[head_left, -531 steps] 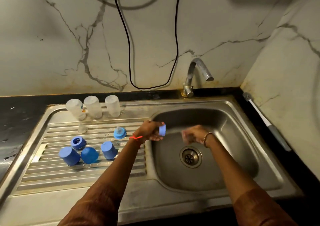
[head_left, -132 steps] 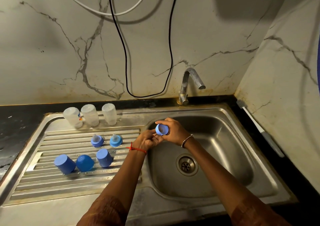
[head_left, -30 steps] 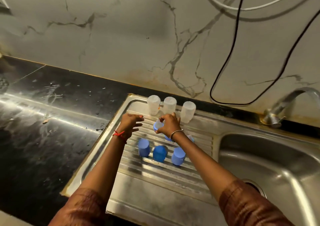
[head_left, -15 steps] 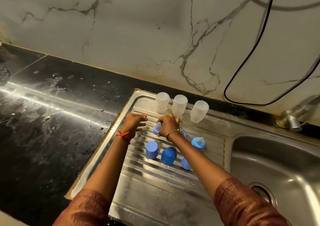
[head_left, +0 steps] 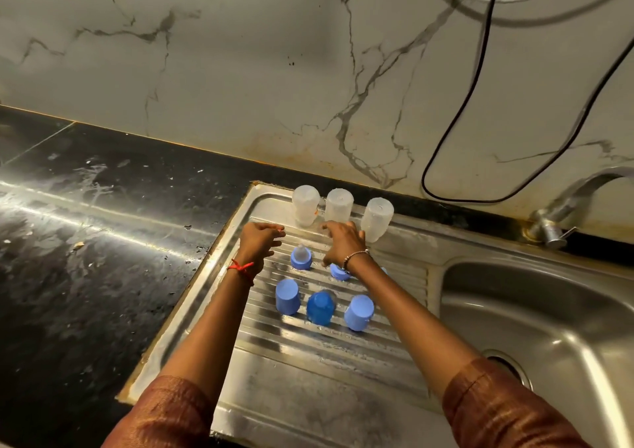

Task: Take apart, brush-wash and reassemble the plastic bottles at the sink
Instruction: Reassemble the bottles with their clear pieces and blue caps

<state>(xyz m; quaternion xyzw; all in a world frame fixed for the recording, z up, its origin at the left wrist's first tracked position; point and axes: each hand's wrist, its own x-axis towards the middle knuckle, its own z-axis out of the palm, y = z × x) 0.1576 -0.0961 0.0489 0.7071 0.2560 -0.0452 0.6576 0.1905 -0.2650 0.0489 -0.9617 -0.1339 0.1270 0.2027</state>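
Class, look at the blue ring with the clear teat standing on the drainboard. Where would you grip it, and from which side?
Pinch the blue ring by its round side wall, from above: it sits flat on the drainboard with the clear teat pointing up.

The one camera rides on the person's head, close at the sink, and looks forward and steeply down, so that both sleeves come in from the lower edge and the forearms run up toward the middle of the frame. It faces somewhat left of the basin: the draining board with its row of bottles sits in the centre, the dark bench fills the left, and the tap is cut by the right edge. The wide lens takes the marble wall across the upper half.
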